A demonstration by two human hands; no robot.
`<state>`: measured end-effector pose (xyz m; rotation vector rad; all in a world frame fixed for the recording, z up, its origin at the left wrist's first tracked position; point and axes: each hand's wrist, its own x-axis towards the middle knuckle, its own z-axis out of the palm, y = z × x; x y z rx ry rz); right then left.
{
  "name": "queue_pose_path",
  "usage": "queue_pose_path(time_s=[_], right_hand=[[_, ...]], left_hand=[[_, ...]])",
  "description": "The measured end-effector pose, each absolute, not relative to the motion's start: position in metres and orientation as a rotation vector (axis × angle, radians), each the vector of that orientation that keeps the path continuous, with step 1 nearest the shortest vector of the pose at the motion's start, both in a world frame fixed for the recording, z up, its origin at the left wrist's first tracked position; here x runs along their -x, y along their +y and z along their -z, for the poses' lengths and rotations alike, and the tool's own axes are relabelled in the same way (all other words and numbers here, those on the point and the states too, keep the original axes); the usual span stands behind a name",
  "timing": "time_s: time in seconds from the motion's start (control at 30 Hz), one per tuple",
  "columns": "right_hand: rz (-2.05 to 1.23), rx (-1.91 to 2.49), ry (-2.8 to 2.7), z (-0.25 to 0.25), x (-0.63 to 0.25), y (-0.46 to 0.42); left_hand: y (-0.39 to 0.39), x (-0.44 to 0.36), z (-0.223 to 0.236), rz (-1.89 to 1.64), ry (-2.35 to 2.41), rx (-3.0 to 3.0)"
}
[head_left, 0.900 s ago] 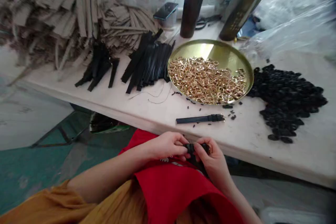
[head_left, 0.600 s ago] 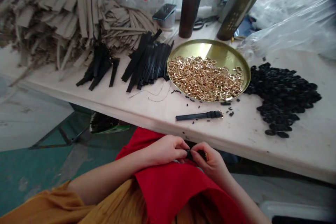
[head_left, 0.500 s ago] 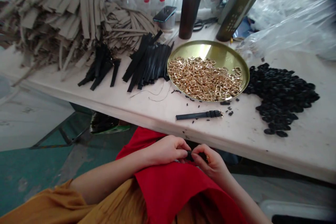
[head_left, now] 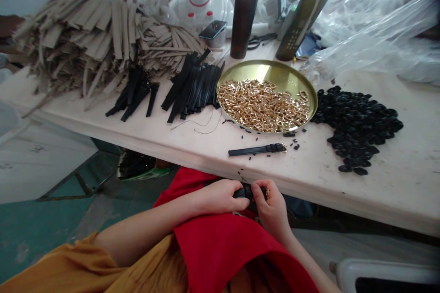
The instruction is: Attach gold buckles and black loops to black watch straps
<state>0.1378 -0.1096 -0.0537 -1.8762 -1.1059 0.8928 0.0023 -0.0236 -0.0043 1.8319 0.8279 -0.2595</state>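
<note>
**Black strap (head_left: 243, 192) pinched in both hands below the counter (head_left: 395, 183) edge**

The left hand (head_left: 228, 197) and right hand (head_left: 273, 206) are close together, each clamped on the same black strap. It sits just in front of the counter's near edge, over a red apron (head_left: 220, 238). A gold-coloured buckle (head_left: 267, 193) shows by the right fingers; the fingers hide the finer parts.

To work this piece well, I would keep the left grip firm and flat so the strap cannot twist, and let the right thumb and forefinger do the fine pressing near the buckle. Short, even pressure should serve better than a hard pull, which might crease the band.

Counted: one strap in the hands, and one finished-looking strap (head_left: 252, 150) lying alone on the counter. One round tray (head_left: 271, 70) holds loose buckles (head_left: 261, 107), far too many to count. One heap of black oval pieces (head_left: 360, 126) lies to its right, also past counting. To its left are two groups of black strips, a larger (head_left: 195, 87) and a smaller (head_left: 132, 94). Behind stand two bottles, one upright (head_left: 239, 23) and one leaning (head_left: 297, 25), plus one phone (head_left: 213, 29).
</note>
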Motion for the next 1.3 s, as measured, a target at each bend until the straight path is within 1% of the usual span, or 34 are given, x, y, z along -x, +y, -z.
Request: queue_pose_path(time_s=[0.13, 0.27, 0.4, 0.5, 0.6, 0.7, 0.8, 0.97, 1.3], right_hand=[[-0.968, 1.861, -1.036, 0.056, -0.139, -0.109], [-1.286, 1.745, -1.014, 0.052, -0.146, -0.109], [-1.442, 1.688, -0.957, 0.05, -0.151, -0.109], [-1.567, 1.628, -0.677, 0.05, -0.149, -0.107], [-1.756, 1.408, -0.33, 0.047, -0.147, -0.103], [-1.85, 1.264, -0.172, 0.042, -0.145, -0.098], [-1.805, 1.311, -0.241, 0.041, -0.143, -0.097], [-1.572, 1.509, -0.449, 0.052, -0.137, -0.105], [-1.496, 1.615, -0.822, 0.057, -0.14, -0.12]], left_hand=[[-0.031, -0.004, 0.014, 0.247, 0.963, -2.132], [-0.032, -0.003, 0.021, 0.24, 0.976, -2.231], [-0.028, -0.003, 0.021, 0.262, 0.952, -2.135], [-0.024, -0.002, 0.015, 0.288, 0.867, -2.0], [-0.018, 0.0, 0.007, 0.306, 0.782, -1.834], [-0.012, 0.002, 0.003, 0.274, 0.745, -1.667], [-0.01, 0.001, 0.004, 0.239, 0.731, -1.623], [-0.015, 0.0, 0.014, 0.274, 0.786, -1.89], [-0.023, 0.007, 0.015, 0.351, 0.718, -1.964]])
